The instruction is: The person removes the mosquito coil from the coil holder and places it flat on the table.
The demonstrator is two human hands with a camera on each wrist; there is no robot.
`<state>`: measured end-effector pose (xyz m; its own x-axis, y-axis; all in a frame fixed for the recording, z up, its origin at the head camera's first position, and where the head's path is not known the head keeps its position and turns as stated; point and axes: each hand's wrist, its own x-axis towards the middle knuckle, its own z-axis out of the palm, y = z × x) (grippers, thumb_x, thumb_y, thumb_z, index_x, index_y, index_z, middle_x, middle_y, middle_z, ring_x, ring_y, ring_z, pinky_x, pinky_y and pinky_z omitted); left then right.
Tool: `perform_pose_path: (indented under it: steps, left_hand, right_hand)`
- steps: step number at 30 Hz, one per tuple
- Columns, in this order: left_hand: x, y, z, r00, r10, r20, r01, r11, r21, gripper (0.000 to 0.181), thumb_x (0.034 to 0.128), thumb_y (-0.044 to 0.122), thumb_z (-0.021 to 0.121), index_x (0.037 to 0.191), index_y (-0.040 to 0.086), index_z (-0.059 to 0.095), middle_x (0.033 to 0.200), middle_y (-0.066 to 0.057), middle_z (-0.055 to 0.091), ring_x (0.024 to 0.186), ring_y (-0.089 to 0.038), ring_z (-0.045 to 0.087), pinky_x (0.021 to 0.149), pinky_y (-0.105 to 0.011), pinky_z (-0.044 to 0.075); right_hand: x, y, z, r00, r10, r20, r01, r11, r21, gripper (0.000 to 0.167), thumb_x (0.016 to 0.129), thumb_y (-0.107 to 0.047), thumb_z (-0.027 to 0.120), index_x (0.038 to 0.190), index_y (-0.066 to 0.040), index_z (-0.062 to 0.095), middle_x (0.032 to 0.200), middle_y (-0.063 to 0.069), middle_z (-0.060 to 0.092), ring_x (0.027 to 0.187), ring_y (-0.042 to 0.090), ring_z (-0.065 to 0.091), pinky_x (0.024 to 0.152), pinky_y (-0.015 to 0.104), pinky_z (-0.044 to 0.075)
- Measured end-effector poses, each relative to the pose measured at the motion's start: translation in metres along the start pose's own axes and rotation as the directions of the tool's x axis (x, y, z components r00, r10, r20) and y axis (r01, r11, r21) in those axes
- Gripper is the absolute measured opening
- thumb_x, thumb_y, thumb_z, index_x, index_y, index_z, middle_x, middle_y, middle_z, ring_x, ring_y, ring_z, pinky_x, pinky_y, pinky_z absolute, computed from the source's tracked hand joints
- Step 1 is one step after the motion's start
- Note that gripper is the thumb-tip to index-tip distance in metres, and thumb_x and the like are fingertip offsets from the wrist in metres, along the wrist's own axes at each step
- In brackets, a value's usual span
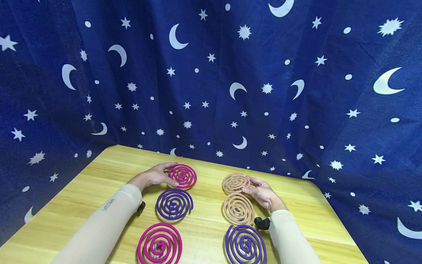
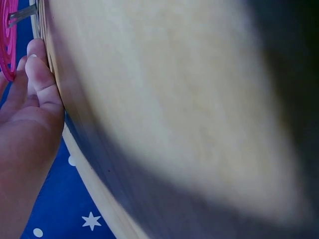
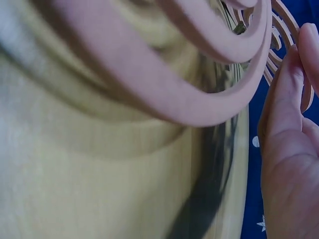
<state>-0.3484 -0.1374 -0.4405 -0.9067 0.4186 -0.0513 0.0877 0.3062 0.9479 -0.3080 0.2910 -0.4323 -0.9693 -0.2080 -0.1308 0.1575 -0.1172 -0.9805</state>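
Note:
In the head view, my left hand (image 1: 155,176) holds the far pink mosquito coil (image 1: 182,175) by its left side, thumb at the near edge and fingers at the far edge. A small metal stand (image 2: 22,15) shows by that coil in the left wrist view. On the other side, my right hand (image 1: 265,196) pinches the right edge of the far tan mosquito coil (image 1: 235,182) between thumb and fingers. Just nearer lies a second tan coil (image 1: 238,209), looming large in the right wrist view, under my right hand's left side.
Left of centre lie a purple coil (image 1: 173,204) and a nearer pink coil (image 1: 160,244). Another purple coil (image 1: 245,244) is at the near right. All rest on a wooden table (image 1: 204,205), with a blue star-and-moon curtain (image 1: 211,91) behind its far edge.

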Motion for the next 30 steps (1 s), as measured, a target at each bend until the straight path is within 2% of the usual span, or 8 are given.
perform_pose_path:
  steps: [8, 11, 17, 21, 25, 30]
  left_hand:
    - [-0.0001, -0.0007, -0.0005, 1.000, -0.013, -0.008, 0.013, 1.000, 0.010, 0.098, 0.0731, 0.004, 0.089, 0.154, -0.002, 0.033, 0.151, -0.029, 0.038, 0.136, -0.049, 0.039, 0.113, -0.052, 0.036]
    - [-0.0001, -0.0008, -0.0005, 1.000, -0.013, -0.010, 0.013, 1.000, 0.007, 0.098, 0.0729, 0.004, 0.089, 0.154, -0.002, 0.033, 0.151, -0.029, 0.038, 0.136, -0.049, 0.040, 0.112, -0.052, 0.037]
    - [-0.0009, 0.0008, -0.0008, 1.000, -0.012, -0.010, 0.012, 1.000, 0.005, 0.099, 0.0726, 0.004, 0.089, 0.154, -0.003, 0.033, 0.151, -0.030, 0.038, 0.136, -0.049, 0.039, 0.112, -0.052, 0.037]
    - [-0.0004, 0.0008, -0.0011, 1.000, -0.017, -0.016, 0.017, 1.000, -0.001, 0.099, 0.0720, 0.003, 0.089, 0.154, -0.003, 0.034, 0.151, -0.029, 0.038, 0.136, -0.049, 0.040, 0.113, -0.052, 0.036]
    - [0.0004, -0.0002, -0.0007, 1.000, -0.010, -0.007, 0.010, 1.000, -0.005, 0.100, 0.0717, 0.004, 0.090, 0.154, -0.003, 0.034, 0.151, -0.029, 0.038, 0.136, -0.049, 0.040, 0.112, -0.052, 0.037]
    - [-0.0007, -0.0008, -0.0006, 1.000, -0.009, -0.003, 0.009, 1.000, -0.006, 0.100, 0.0717, 0.003, 0.089, 0.154, -0.004, 0.033, 0.151, -0.030, 0.037, 0.135, -0.049, 0.040, 0.112, -0.052, 0.038]
  right_hand:
    - [-0.0009, -0.0036, 0.0014, 1.000, -0.002, 0.003, 0.002, 0.999, 0.041, 0.073, 0.091, 0.024, 0.049, 0.153, 0.016, 0.011, 0.149, 0.030, 0.027, 0.100, 0.014, 0.065, 0.096, 0.027, 0.053]
    - [-0.0003, -0.0050, 0.0010, 1.000, -0.009, -0.003, 0.009, 0.998, 0.059, 0.073, 0.091, 0.024, 0.047, 0.153, 0.015, 0.009, 0.153, 0.028, 0.022, 0.099, 0.012, 0.064, 0.096, 0.026, 0.053]
    - [0.0010, -0.0082, 0.0021, 0.998, -0.027, -0.052, 0.032, 0.996, 0.081, 0.071, 0.093, 0.022, 0.046, 0.153, 0.015, 0.009, 0.143, 0.020, 0.033, 0.099, 0.009, 0.062, 0.095, 0.024, 0.052]
    - [0.0012, -0.0082, 0.0018, 0.998, -0.026, -0.065, 0.033, 0.994, 0.104, 0.071, 0.094, 0.022, 0.044, 0.154, 0.014, 0.008, 0.144, 0.020, 0.032, 0.100, 0.009, 0.062, 0.097, 0.023, 0.051]
    - [0.0004, -0.0079, 0.0011, 0.998, -0.030, -0.055, 0.037, 0.991, 0.130, 0.070, 0.095, 0.022, 0.040, 0.155, 0.012, 0.005, 0.146, 0.019, 0.030, 0.103, 0.008, 0.061, 0.099, 0.023, 0.049]
    - [-0.0006, -0.0089, -0.0008, 0.998, -0.036, -0.047, 0.043, 0.985, 0.170, 0.073, 0.093, 0.023, 0.042, 0.155, 0.012, 0.005, 0.136, 0.012, 0.041, 0.105, 0.011, 0.062, 0.100, 0.024, 0.049]
